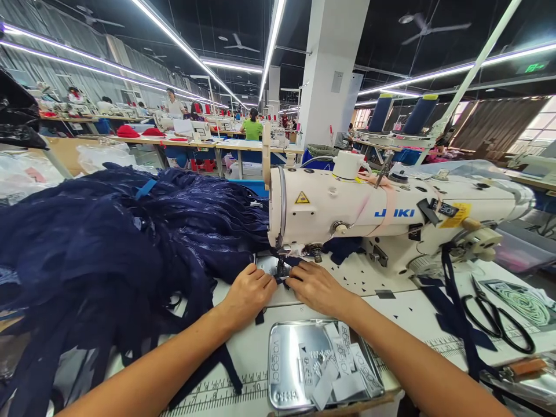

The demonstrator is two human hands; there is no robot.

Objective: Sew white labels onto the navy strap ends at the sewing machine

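Both hands sit close together at the needle of a white sewing machine [330,200], the left hand [249,292] and the right hand [319,288] with fingers bunched on a small navy strip [281,282], which lies at the machine's foot and is mostly covered by them. A big heap of navy cloth [113,243] crowds the left side, spilling over the table right up to the machine and close by the left arm. Just in front of the hands, between the forearms, a metal tray [284,324] holds loose labels [336,376]. Black-handled scissors [495,321] lie to the right, beside a hanging navy band [458,313]. Behind the machine stand two thread cones [419,116] and a white pillar [334,75]
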